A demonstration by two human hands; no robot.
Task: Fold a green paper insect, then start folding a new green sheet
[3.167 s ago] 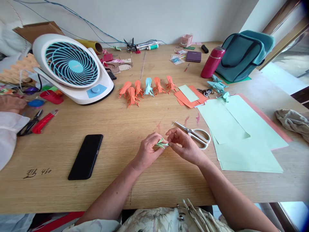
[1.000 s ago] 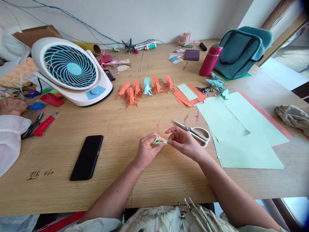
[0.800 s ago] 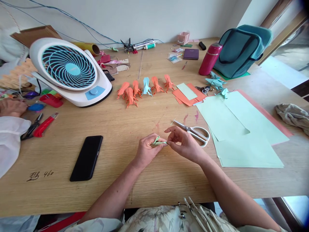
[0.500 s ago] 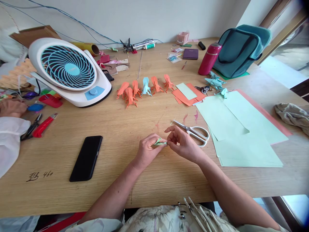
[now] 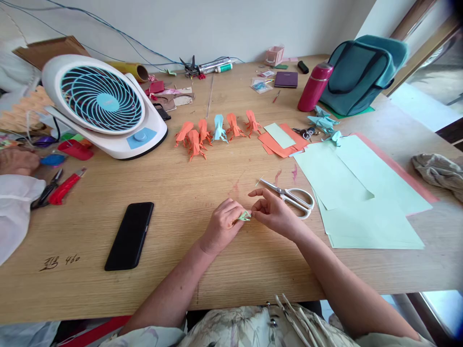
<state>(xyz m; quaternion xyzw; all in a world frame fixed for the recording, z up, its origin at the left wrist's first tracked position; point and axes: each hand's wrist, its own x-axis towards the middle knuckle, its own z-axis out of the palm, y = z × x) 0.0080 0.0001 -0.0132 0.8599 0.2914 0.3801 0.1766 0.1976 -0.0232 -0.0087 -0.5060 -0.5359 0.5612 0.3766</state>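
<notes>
My left hand (image 5: pixel 221 224) is closed around a small folded piece of light green paper (image 5: pixel 245 216), and most of that piece is hidden in the grip. At its pointed right end, my right hand (image 5: pixel 273 212) pinches a tip between thumb and finger, with the index finger raised. White-handled scissors (image 5: pixel 294 197) lie just beyond my right hand. Farther back stands a row of folded paper insects, several orange ones (image 5: pixel 234 126) and a light blue one (image 5: pixel 219 128).
Light green sheets (image 5: pixel 372 224) lie on the right, near orange paper (image 5: pixel 269 143) and keys (image 5: pixel 306 133). A black phone (image 5: pixel 129 236) and a fan (image 5: pixel 104 106) are on the left. A red flask (image 5: pixel 316 86) stands before a teal bag (image 5: pixel 361 77). Another person's sleeve (image 5: pixel 18 207) rests at far left.
My left fingers have turned over the folded paper, and more of its pointed ends show at the right side of the grip. My right hand has stayed nearly in place.
</notes>
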